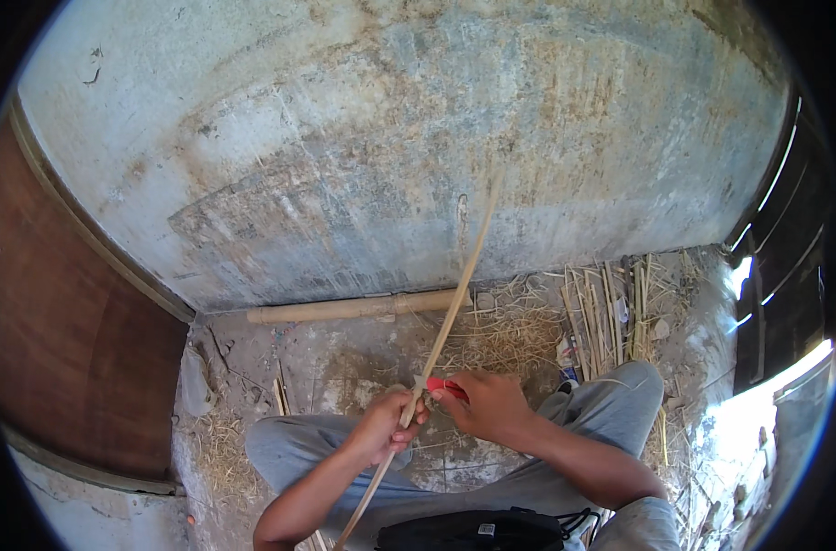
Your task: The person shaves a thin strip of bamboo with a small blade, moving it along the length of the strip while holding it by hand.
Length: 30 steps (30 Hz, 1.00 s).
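A long, thin bamboo strip [456, 301] runs slantwise from below my lap up toward the wall, bowing slightly. My left hand [387, 426] is closed round its lower part. Just right of it, my right hand [488, 404] grips a red-handled knife [447, 387], its fingers wrapped over the handle. The short, pale blade meets the strip right above my left hand; its exact edge is too small to make out. Both hands are over my crossed legs, close together.
A thick bamboo pole [358, 309] lies along the foot of the stained wall [418, 156]. Shavings [505, 340] and a bundle of split bamboo sticks [611, 312] cover the floor ahead to the right. A black bag [473, 531] rests at my lap. A brown panel [78, 303] stands left.
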{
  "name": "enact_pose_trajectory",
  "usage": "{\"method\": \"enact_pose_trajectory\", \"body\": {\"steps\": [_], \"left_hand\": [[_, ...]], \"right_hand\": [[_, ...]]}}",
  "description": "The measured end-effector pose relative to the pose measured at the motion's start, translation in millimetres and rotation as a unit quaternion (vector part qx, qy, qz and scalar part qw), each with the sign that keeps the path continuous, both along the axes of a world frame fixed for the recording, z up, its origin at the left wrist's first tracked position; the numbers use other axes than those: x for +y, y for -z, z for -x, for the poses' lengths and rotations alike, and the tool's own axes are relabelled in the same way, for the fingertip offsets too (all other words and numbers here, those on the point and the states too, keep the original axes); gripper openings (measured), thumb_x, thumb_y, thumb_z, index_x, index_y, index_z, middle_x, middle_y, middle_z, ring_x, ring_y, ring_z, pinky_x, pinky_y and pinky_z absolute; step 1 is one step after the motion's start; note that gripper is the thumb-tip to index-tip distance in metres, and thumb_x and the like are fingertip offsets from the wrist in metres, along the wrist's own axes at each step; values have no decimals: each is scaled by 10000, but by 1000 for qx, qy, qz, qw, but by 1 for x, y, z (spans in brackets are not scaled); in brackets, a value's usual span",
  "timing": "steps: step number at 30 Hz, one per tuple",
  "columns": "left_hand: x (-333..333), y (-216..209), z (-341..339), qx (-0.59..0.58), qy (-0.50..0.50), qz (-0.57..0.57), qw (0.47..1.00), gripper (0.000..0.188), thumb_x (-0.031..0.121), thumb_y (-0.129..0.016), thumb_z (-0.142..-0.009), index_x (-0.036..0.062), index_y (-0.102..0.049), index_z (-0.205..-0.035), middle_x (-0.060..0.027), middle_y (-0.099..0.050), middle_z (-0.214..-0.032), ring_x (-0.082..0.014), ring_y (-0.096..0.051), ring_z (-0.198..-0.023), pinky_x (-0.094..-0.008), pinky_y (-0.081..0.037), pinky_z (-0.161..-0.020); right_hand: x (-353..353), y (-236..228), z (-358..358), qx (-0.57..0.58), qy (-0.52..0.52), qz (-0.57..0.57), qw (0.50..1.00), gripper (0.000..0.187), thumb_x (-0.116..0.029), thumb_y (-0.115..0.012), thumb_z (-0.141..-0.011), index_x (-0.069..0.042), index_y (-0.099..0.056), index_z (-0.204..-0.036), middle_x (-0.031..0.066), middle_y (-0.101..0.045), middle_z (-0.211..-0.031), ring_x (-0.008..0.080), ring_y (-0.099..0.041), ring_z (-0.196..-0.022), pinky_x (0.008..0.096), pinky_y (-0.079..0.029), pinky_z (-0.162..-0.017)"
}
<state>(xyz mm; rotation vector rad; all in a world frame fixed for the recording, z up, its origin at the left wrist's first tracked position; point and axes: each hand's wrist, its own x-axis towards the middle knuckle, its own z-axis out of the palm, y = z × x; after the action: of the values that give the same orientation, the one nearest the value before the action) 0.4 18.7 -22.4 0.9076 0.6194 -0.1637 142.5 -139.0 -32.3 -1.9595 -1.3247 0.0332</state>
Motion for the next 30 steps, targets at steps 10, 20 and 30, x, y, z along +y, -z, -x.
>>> {"method": "enact_pose_trajectory", "body": {"steps": [10,20,30], "left_hand": [[-16,-3,8,28,-16,-47,998,300,287,-356,-1032,55,-545,-1004,-33,-504,-751,-44,-279,-422,-216,-214,-353],[-19,-6,10,39,-24,-53,998,299,345,-330,-1069,103,-493,-1001,27,-345,-616,-42,-249,-417,-215,-181,-346],[-14,-10,13,13,-28,-28,999,303,370,-339,-1070,119,-446,-940,35,-337,-606,-41,-258,-423,-217,-181,-355]], "right_hand": [[-5,-1,1,14,-9,32,999,287,-347,-699,-874,-61,-697,-896,111,-664,-686,310,-662,-575,418,-511,-525],[0,-1,3,5,-13,-11,1000,252,-306,-734,-851,-56,-704,-838,91,-645,-640,277,-645,-529,379,-500,-482],[6,-3,6,-107,25,-56,992,266,-337,-781,-802,-88,-689,-783,50,-618,-605,228,-615,-464,350,-464,-400]]}}
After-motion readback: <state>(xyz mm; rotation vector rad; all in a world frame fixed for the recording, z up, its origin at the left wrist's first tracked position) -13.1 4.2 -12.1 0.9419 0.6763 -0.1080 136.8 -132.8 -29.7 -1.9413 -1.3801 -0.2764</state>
